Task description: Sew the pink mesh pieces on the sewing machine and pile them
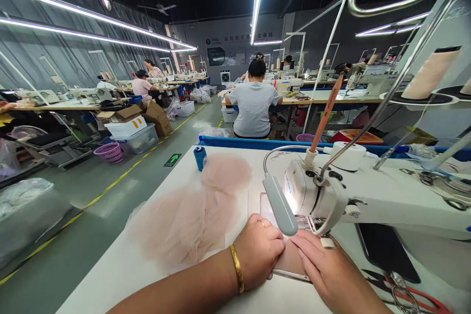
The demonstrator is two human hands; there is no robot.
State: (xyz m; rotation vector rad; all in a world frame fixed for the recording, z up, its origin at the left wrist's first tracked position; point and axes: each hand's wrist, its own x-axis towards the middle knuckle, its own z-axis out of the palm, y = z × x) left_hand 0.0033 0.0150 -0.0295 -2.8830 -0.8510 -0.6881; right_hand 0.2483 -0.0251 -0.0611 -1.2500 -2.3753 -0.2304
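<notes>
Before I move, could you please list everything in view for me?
Table: one, white, foreground
Sewing machines: several, white, nearest at right
Lamp: one, grey, beside nearest machine
Pencil: one, orange, atop nearest machine
Spool: one, blue, table's far edge
Thread cones: several, white/peach, right
Sheer fabric: count unclear, pinkish, left
Panel: one, pinkish, below lamp
Phone: one, black, right
Scissors: at least one, red-handled, lower right
Baskets: two, purple, floor
Workers: several, mixed clothing, background
Tube lights: several, white, overhead
Left hand: one, gold bangle, on panel
Right hand: one, bare, on panel
</notes>
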